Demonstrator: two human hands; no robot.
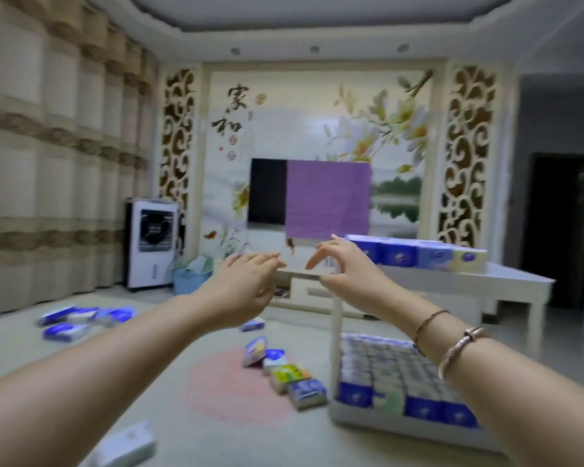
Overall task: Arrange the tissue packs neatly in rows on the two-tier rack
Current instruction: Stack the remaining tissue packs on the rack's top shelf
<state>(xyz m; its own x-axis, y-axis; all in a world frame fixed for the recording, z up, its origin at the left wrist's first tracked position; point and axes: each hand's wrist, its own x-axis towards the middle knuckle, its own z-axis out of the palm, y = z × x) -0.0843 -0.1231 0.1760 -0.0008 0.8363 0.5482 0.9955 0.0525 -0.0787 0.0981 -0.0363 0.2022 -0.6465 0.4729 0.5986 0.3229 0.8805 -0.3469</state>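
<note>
The white two-tier rack (338,318) stands at the right. Its lower tier is packed with rows of blue and white tissue packs (395,375). A row of packs (415,252) lines the upper tier. Both my hands are raised in front of the rack's upper left corner. My left hand (246,284) is open with fingers stretched forward and holds nothing. My right hand (343,264) is open too, fingers spread, beside the left end of the upper row. Loose packs (285,377) lie on the floor left of the rack.
More loose packs (81,320) are scattered on the floor at the left, and one (125,446) lies near the bottom edge. A white air cooler (152,244) and a blue basket (191,278) stand by the far wall under a wall TV (270,192).
</note>
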